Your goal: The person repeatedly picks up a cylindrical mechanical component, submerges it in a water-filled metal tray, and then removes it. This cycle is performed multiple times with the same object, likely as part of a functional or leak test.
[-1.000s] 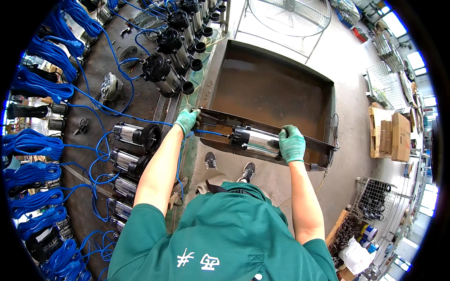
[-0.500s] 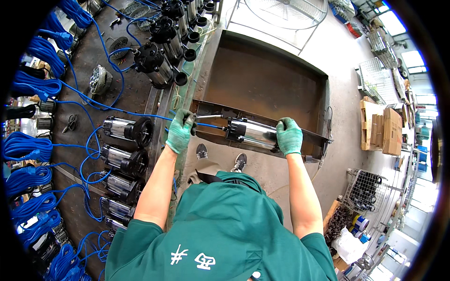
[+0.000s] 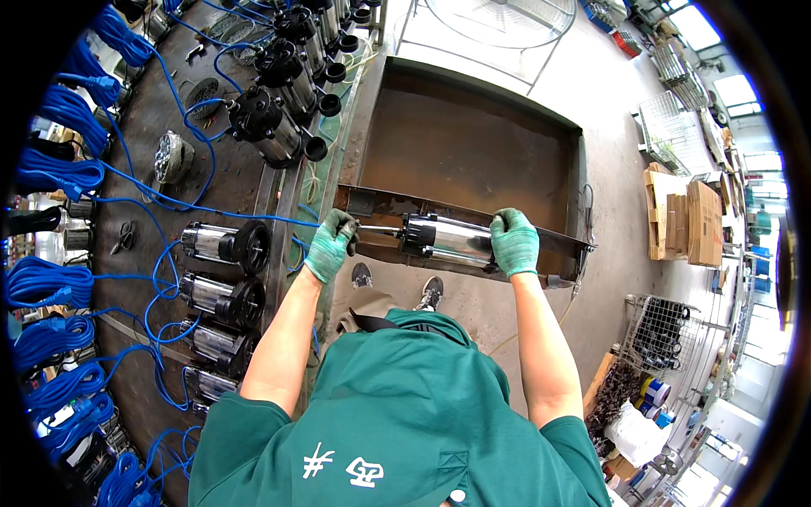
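left hand (image 3: 331, 245) curled closed around a slim metal rod (image 3: 378, 229), its tip at the pump's (image 3: 452, 239) black end; right hand (image 3: 515, 243) cupped over the opposite end, gripping, likely to brace it. pump lies sideways along the tank's (image 3: 368, 127) near edge, apparently for support.

Green gloves (image 3: 517, 251), silver-and-black pump (image 3: 452, 238)

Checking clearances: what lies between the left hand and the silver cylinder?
The head view shows a slim metal rod between the left hand and silver cylinder.
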A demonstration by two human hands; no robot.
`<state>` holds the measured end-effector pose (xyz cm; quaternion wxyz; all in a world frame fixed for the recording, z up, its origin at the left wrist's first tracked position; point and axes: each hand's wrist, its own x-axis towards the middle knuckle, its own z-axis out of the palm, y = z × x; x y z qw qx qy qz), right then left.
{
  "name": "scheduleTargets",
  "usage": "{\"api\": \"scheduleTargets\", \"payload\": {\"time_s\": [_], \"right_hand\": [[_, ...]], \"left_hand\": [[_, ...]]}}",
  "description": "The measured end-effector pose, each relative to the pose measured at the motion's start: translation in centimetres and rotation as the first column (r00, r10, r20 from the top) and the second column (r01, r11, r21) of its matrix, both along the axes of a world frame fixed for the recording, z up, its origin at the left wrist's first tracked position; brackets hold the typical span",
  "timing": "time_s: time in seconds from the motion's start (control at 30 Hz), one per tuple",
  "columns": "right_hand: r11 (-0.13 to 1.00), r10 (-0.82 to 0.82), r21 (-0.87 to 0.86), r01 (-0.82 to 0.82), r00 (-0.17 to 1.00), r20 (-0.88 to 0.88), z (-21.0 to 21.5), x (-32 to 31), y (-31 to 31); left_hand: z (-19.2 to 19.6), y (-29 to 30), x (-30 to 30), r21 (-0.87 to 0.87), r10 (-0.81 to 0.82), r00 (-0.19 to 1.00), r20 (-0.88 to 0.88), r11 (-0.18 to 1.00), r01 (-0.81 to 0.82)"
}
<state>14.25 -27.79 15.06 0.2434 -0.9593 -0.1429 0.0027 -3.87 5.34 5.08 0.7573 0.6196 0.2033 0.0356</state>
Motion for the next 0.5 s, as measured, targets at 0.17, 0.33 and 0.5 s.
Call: {"api": "scheduleTargets", "payload": {"time_s": [0.17, 0.33, 0.5], "right_hand": [[1.000, -0.011, -0.003, 0.011, 1.000, -0.005, 0.1, 0.0, -0.1], [1.000, -0.001, 0.011, 0.001, 1.000, -0.005, 0.1, 0.2, 0.2], [1.000, 0.006, -0.026, -0.005, 1.000, 0.019, -0.4, 0.3, -0.3]], "left_hand": [[0.6, 1.1, 1.2, -0.253, -0.066, 0.985, -0.158, 0.967, 0.024], [-0.5, 2.4, 2.5, -0.499, -0.208, 0.916, -0.344, 0.866, 0.009], [1.5, 1.5, 3.3, -0.591, -0.246, 0.924, -0.293, 0.807, 0.027]]}}
